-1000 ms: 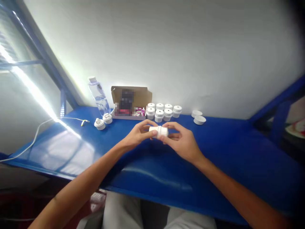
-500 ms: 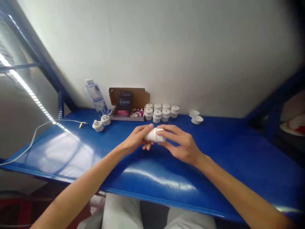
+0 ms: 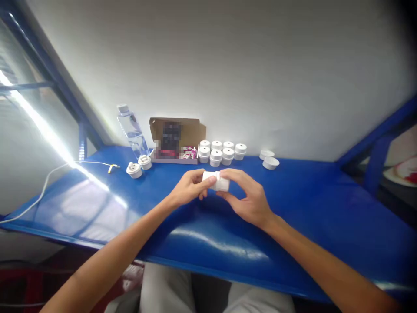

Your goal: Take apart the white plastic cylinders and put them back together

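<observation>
Between my two hands, a little above the blue table (image 3: pixel 302 208), is a white plastic housing (image 3: pixel 223 184), round with a raised band about its middle. It lies on its side. My left hand (image 3: pixel 192 187) grips its left end, the thumb pressed along the near side. The right end is in my right hand (image 3: pixel 249 195), with fingers on top and thumb beneath. What the ends look like is hidden by my fingers. Behind my hands stand several similar white housings (image 3: pixel 216 157) in two rows, each with a small dark hole on top.
Two white round pieces with knobbed tops (image 3: pixel 134 170) sit at left. Two shallow white cups (image 3: pixel 270 163) are at back right. An open cardboard box (image 3: pixel 192 126) with small packets and a clear water bottle (image 3: pixel 133 132) stand by the wall. A white cable (image 3: pixel 48 178) crosses the left side.
The housing has turned a little and shifted slightly right. My left thumb has moved from its top onto its near side, and my right fingers have closed nearer its band.
</observation>
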Tool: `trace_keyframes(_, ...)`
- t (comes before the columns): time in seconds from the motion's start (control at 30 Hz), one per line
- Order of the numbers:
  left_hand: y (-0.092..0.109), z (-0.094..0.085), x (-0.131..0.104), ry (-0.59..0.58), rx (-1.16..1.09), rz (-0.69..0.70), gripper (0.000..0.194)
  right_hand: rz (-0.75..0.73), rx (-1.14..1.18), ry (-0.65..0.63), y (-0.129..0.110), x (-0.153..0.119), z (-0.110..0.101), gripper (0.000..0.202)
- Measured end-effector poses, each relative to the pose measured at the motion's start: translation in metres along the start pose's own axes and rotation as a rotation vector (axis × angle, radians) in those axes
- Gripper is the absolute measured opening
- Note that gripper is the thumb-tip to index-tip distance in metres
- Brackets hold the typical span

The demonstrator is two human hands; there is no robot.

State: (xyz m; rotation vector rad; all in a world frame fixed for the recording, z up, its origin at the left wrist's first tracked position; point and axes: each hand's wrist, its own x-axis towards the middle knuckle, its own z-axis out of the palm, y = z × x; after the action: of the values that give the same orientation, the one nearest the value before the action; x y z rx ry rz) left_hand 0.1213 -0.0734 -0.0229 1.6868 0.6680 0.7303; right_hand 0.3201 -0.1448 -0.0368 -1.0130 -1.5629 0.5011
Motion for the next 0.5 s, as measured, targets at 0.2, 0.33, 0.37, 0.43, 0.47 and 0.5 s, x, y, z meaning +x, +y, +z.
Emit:
trace_keyframes(0.2, 0.005, 0.001, -0.002, -0.022, 0.272, 0.221, 0.047, 0.682, 0.506, -0.171, 0.01, -0.002, 0.009, 0.05)
trace_keyframes(0.33, 0.0, 0.0, -0.002, -0.02, 0.452, 0.287, 0.044, 0.672, 0.485, -0.169, 0.014, 0.001, 0.008, 0.049)
trace_keyframes(0.37, -0.001, -0.001, -0.002, -0.014, 0.488, 0.3, 0.045, 0.639, 0.406, -0.154, 0.015, 0.004, 0.005, 0.048)
trace_keyframes(0.43, -0.004, -0.003, -0.001, 0.013, 0.562, 0.326, 0.042, 0.547, 0.222, -0.09, 0.02, 0.01, -0.005, 0.044)
trace_keyframes(0.47, -0.004, -0.004, 0.0, 0.036, 0.603, 0.333, 0.037, 0.498, 0.123, -0.045, 0.025, 0.014, -0.012, 0.041)
trace_keyframes(0.5, -0.004, -0.006, 0.001, 0.062, 0.648, 0.333, 0.03, 0.448, 0.024, 0.009, 0.031, 0.017, -0.019, 0.039)
